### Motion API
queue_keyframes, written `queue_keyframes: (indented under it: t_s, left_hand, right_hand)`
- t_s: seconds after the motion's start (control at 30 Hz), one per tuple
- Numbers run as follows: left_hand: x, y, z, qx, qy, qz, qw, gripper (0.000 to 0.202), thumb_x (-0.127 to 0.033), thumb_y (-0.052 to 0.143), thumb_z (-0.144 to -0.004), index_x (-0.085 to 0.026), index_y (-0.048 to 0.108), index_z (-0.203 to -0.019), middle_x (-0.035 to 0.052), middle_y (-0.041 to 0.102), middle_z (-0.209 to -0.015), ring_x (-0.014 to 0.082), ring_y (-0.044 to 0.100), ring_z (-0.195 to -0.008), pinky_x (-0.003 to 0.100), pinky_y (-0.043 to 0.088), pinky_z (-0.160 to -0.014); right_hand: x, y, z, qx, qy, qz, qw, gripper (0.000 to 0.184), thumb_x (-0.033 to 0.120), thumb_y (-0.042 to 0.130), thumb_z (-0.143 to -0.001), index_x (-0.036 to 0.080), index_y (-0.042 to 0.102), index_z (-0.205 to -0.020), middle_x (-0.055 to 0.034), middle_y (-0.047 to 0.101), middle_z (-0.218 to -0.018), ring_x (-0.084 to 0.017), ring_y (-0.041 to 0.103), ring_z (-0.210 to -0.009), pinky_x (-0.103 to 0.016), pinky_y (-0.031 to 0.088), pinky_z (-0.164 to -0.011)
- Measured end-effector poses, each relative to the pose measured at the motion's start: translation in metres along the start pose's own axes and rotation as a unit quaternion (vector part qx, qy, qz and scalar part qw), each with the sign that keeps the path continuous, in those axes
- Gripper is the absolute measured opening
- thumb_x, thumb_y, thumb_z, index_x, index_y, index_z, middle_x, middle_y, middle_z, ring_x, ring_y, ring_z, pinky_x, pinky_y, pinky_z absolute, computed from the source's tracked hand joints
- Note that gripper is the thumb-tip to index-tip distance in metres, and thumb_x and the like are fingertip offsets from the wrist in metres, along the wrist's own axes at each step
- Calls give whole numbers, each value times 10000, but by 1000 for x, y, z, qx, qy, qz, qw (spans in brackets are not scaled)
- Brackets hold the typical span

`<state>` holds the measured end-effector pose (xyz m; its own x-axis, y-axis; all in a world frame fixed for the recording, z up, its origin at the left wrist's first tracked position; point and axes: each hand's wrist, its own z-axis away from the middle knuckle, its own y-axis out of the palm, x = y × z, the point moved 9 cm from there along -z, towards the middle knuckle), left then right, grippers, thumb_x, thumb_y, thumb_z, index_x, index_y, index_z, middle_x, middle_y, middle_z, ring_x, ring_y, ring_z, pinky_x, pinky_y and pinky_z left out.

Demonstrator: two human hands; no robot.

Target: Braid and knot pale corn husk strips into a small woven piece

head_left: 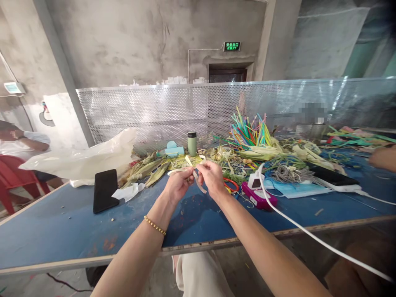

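Note:
My left hand (pixel 178 183) and my right hand (pixel 212 175) meet above the blue table (pixel 62 231), both pinched on pale straw strips (pixel 194 170). Loose ends of the strips stick up near the fingertips and hang down between the wrists. A bead bracelet sits on my left wrist. Behind the hands lies a pile of dried husk leaves (pixel 148 170), and farther right a heap of coloured strips (pixel 250 132).
A black phone (pixel 105 190) and crumpled tissue (pixel 128 192) lie left of my hands. A pink device (pixel 258 196) with a white cable (pixel 309 233), a second phone (pixel 332 176), a green flask (pixel 192 143) and a white bag (pixel 89 159) are about. Another person's hand (pixel 382 159) is right; someone sits far left.

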<state>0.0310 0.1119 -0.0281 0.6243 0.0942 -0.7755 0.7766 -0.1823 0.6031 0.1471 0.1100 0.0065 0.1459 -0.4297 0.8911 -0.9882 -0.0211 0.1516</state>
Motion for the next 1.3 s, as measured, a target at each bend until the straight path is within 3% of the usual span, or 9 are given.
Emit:
queue_keyframes:
  t_s: [0.17, 0.27, 0.37, 0.43, 0.53, 0.7, 0.93, 1.3]
  left_hand:
    - [-6, -1, 0, 4, 1, 15, 1000, 99, -76, 713, -728, -77, 614, -721, 10, 554, -641, 52, 460, -515, 193, 377, -528]
    - [-10, -6, 1, -22, 4, 12, 1000, 115, -73, 723, -720, -84, 608, -728, 12, 557, -645, 57, 471, -520, 189, 365, -507]
    - [-13, -11, 2, -53, 11, -11, 998, 132, -75, 745, -694, -88, 622, -740, 11, 569, -637, 62, 480, -518, 192, 371, -507]
    - [-15, -13, 3, -64, 20, -35, 997, 162, -96, 777, -661, -90, 637, -743, 7, 577, -632, 64, 484, -513, 197, 372, -509]
    - [-21, -14, 2, -64, 58, -90, 992, 217, -154, 827, -605, -97, 660, -730, 2, 588, -628, 66, 482, -505, 207, 347, -501]
    - [-30, -13, 1, -46, 111, -184, 976, 251, -241, 838, -584, -106, 693, -737, 4, 590, -610, 78, 474, -501, 230, 287, -484]
    - [-26, -12, 2, -36, 80, -146, 985, 231, -239, 840, -582, -98, 685, -680, 22, 603, -618, 92, 504, -529, 240, 323, -519]
    - [-14, -6, 2, -19, 20, -70, 997, 218, -106, 838, -579, -74, 675, -721, 35, 625, -652, 88, 535, -551, 224, 396, -546]
  right_hand:
    - [-2, -3, -5, 13, 16, -44, 999, 255, 379, 670, -724, 175, 550, -628, 29, 552, -458, -86, 457, -329, -207, 362, -331]
    - [3, -26, -13, -66, -12, -67, 996, 264, 412, 666, -740, 180, 548, -695, 39, 555, -510, -77, 446, -328, -203, 328, -305]
    - [18, -49, -13, -158, -94, -29, 983, 219, 390, 646, -779, 193, 553, -782, 67, 492, -469, -83, 432, -327, -197, 324, -306]
    - [28, -41, -12, -115, -137, 30, 983, 237, 404, 634, -804, 184, 606, -886, 39, 540, -521, -104, 501, -374, -208, 379, -336]
    - [23, -12, -10, 24, -127, 122, 984, 307, 427, 581, -848, 163, 658, -984, -1, 585, -558, -135, 562, -405, -232, 428, -362]
    - [7, 8, -6, 131, -93, 205, 966, 235, 356, 534, -862, 159, 662, -855, -9, 591, -528, -143, 551, -371, -254, 439, -377]
    - [13, 10, -3, 153, -105, 212, 959, 162, 300, 552, -823, 172, 619, -748, 9, 564, -522, -128, 526, -400, -245, 421, -413]
    - [13, 8, -6, 123, -106, 211, 964, 113, 247, 602, -717, 144, 646, -704, -3, 599, -602, -108, 482, -522, -228, 376, -506]
